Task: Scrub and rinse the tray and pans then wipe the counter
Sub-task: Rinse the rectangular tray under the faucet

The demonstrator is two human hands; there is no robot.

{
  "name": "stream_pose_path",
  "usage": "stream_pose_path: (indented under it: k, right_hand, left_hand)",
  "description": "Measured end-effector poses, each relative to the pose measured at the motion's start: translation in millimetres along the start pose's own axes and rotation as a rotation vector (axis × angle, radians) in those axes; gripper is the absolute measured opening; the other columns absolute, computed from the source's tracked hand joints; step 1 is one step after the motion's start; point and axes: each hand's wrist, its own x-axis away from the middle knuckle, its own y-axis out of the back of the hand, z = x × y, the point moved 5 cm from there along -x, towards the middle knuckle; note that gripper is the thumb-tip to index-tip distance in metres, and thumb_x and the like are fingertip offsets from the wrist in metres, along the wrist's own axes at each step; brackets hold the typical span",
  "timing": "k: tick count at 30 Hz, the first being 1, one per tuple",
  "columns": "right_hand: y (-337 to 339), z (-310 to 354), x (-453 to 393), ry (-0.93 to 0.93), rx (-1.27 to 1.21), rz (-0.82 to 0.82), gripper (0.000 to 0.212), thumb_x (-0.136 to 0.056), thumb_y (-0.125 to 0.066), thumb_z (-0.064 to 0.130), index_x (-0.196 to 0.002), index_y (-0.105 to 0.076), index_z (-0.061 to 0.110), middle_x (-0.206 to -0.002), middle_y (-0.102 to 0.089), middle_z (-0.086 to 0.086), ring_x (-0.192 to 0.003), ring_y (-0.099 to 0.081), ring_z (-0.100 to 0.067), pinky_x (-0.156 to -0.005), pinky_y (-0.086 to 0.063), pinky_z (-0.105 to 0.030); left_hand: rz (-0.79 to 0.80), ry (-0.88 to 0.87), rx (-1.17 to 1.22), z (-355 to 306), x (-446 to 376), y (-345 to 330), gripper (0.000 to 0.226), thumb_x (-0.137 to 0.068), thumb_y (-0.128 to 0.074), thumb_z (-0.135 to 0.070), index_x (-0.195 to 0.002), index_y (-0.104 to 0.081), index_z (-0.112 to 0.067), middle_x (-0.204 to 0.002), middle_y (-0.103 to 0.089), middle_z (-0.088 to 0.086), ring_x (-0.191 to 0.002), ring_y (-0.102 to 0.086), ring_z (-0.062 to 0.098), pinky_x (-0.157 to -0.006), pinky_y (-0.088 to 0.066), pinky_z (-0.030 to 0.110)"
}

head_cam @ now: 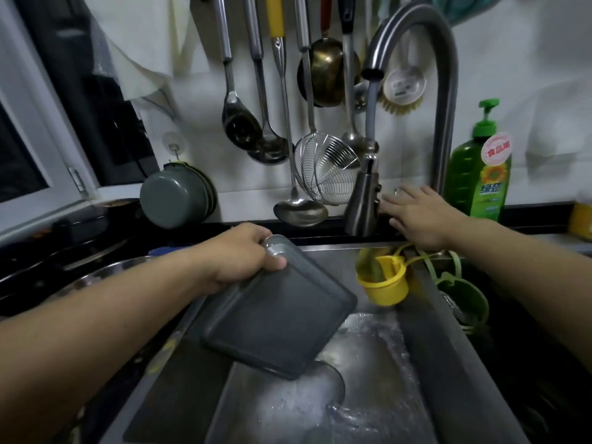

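A dark grey rectangular tray [282, 322] hangs tilted over the steel sink [426, 363]. My left hand [243, 261] grips its far corner, thumb on top of the rim. My right hand [416, 216] reaches out with straight fingers beside the hanging pull-out spray head [365, 200] of the tall curved faucet [445, 100]; whether it touches the head I cannot tell. Water lies on the sink floor, and a round metal pan [323, 379] sits partly hidden under the tray.
A green dish-soap bottle [480, 174] stands right of the faucet. A yellow cup-shaped holder [384, 283] hangs inside the sink's back wall. Ladles and a wire skimmer [323, 168] hang on the wall. Grey pots [176, 193] hang at the left, above a metal bowl [105, 274].
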Motion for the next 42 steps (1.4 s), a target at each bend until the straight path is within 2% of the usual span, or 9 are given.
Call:
stream_pose_path:
  k: [3, 6, 8, 13, 17, 20, 27, 35, 42]
  right_hand:
    - [17, -14, 46, -0.089, -0.231, -0.225, 0.034, -0.087, -0.066, 0.009, -0.121, -0.065, 0.012, -0.116, -0.059, -0.011, -0.110, -0.055, -0.034, -0.092, -0.048, -0.043]
    - [17, -40, 104, -0.350, -0.375, -0.183, 0.003, -0.089, -0.066, 0.013, -0.088, -0.064, 0.014, -0.091, -0.061, -0.011, -0.087, -0.059, -0.035, -0.070, -0.046, -0.038]
    - [14, -61, 143, -0.503, -0.449, -0.147, 0.017, -0.094, -0.063, 0.020, -0.078, -0.058, 0.017, -0.087, -0.064, -0.015, -0.082, -0.059, -0.035, -0.067, -0.043, -0.036]
    - [26, -92, 209, -0.676, -0.374, -0.126, 0.031, -0.106, -0.044, 0.025, -0.088, -0.064, 0.009, -0.095, -0.067, -0.022, -0.090, -0.063, -0.040, -0.072, -0.050, -0.041]
    - [17, -102, 244, -0.758, -0.445, -0.014, 0.042, -0.105, -0.043, 0.032, -0.083, -0.065, 0.003, -0.078, -0.058, -0.014, -0.076, -0.054, -0.032, -0.071, -0.043, -0.037]
    - [24, -97, 266, -0.734, -0.381, 0.019, 0.025, -0.107, -0.041, 0.023, -0.108, -0.062, 0.009, -0.108, -0.067, -0.017, -0.093, -0.062, -0.033, -0.076, -0.047, -0.037]
    - [27, -152, 331, -0.890, -0.503, -0.046, 0.027, -0.099, -0.046, 0.005, -0.073, -0.051, 0.011, -0.083, -0.062, -0.011, -0.083, -0.061, -0.034, -0.069, -0.045, -0.037]
    - [6, -178, 389, -1.089, -0.794, -0.140, 0.028, -0.098, -0.045, 0.005, -0.089, -0.059, 0.027, -0.101, -0.062, -0.012, -0.086, -0.065, -0.033, -0.071, -0.061, -0.048]
    - [8, -183, 390, -1.092, -0.886, -0.171, 0.029, -0.104, -0.040, 0.011, -0.086, -0.058, 0.023, -0.097, -0.063, -0.017, -0.077, -0.063, -0.032, -0.056, -0.055, -0.036]
  left_hand:
    - [-0.152, 0.126, -0.020, 17, 7, -5, 0.020, -0.079, -0.081, -0.016, -0.090, -0.071, -0.003, -0.079, -0.072, 0.012, -0.070, -0.068, 0.028, -0.062, -0.055, 0.038]
    - [-0.233, 0.241, 0.151, 27, 25, -13, 0.013, -0.085, -0.076, -0.004, -0.090, -0.068, 0.003, -0.069, -0.060, 0.013, -0.052, -0.056, 0.020, -0.044, -0.041, 0.024]
    - [-0.304, 0.297, 0.313, 29, 44, -19, 0.006, -0.091, -0.068, 0.005, -0.097, -0.066, 0.006, -0.076, -0.064, 0.015, -0.052, -0.063, 0.021, -0.040, -0.048, 0.025]
    - [-0.335, 0.408, 0.729, 47, 82, -30, 0.017, -0.103, -0.047, 0.004, -0.106, -0.063, -0.002, -0.087, -0.065, 0.015, -0.076, -0.063, 0.028, -0.074, -0.050, 0.050]
    - [-0.322, 0.453, 1.070, 32, 108, -58, 0.015, -0.105, -0.042, 0.003, -0.102, -0.056, -0.002, -0.093, -0.063, 0.015, -0.081, -0.062, 0.027, -0.080, -0.047, 0.047]
    - [-0.307, 0.440, 1.189, 4, 105, -87, 0.014, -0.104, -0.045, 0.004, -0.095, -0.054, -0.001, -0.090, -0.056, 0.013, -0.076, -0.057, 0.023, -0.086, -0.051, 0.042]
    - [-0.121, 0.355, 1.265, -123, 71, -192, 0.016, -0.099, -0.050, 0.009, -0.086, -0.056, 0.001, -0.088, -0.055, 0.013, -0.077, -0.056, 0.021, -0.078, -0.054, 0.036]
    - [-0.015, 0.330, 1.276, -196, 47, -329, 0.038, -0.092, -0.054, 0.017, -0.125, -0.053, -0.002, -0.117, -0.060, 0.016, -0.108, -0.060, 0.030, -0.101, -0.052, 0.042]
    - [0.146, 0.313, 0.827, -187, 37, -372, 0.033, -0.093, -0.068, 0.002, -0.123, -0.055, -0.001, -0.120, -0.065, 0.018, -0.101, -0.068, 0.030, -0.057, -0.059, 0.030]
